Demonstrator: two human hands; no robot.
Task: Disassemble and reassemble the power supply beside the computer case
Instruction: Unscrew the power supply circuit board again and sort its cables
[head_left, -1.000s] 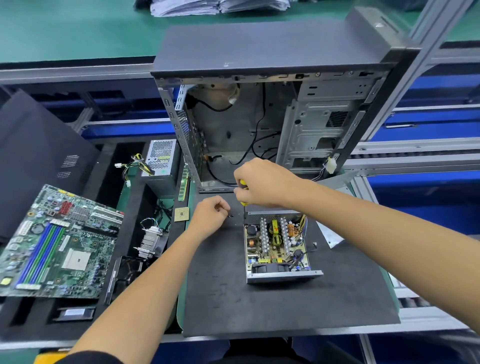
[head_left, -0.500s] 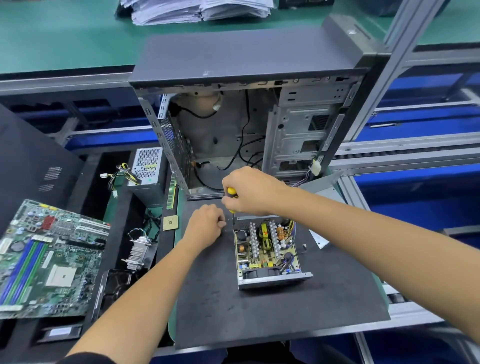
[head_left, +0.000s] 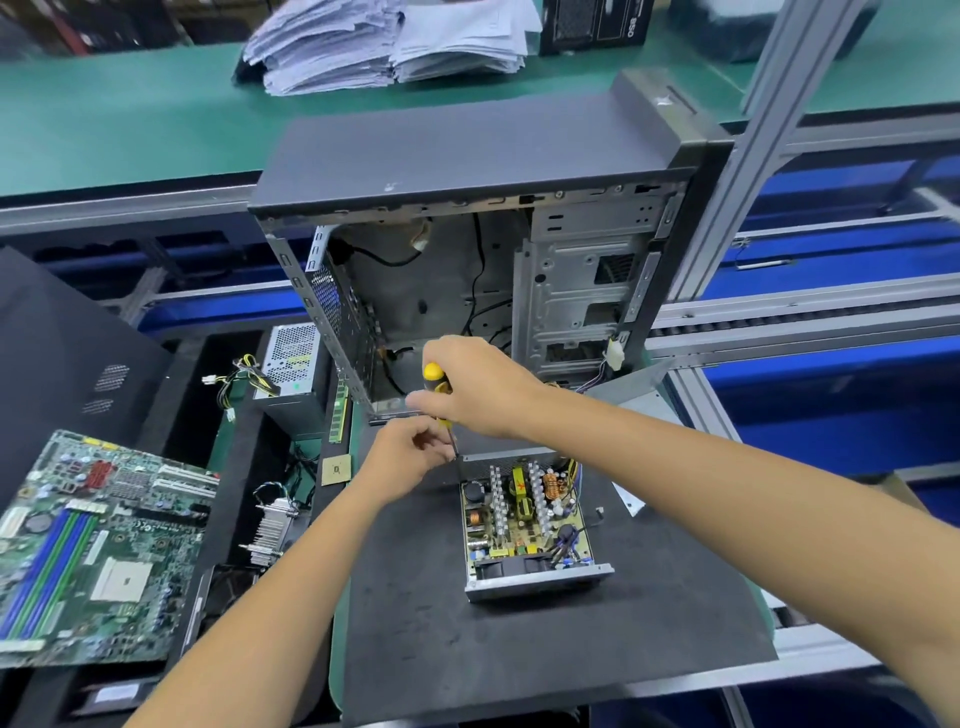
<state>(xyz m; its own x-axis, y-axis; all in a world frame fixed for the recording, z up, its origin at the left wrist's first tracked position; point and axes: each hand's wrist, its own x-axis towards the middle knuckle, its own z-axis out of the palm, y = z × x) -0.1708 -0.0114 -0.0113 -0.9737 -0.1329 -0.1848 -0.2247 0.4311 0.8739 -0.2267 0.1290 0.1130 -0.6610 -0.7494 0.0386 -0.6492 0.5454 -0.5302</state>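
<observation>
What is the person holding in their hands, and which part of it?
The right hand grips a screwdriver by its yellow and black handle. The left hand pinches at the shaft near the tip; whether it also holds a screw cannot be told.

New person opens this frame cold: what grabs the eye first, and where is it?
Dead centre, the right hand grips a yellow-handled screwdriver with its shaft running down to the far left corner of the open power supply, while the left hand pinches at the tip. Behind them stands the gutted computer case, side open. At far left lies a green motherboard.
</observation>
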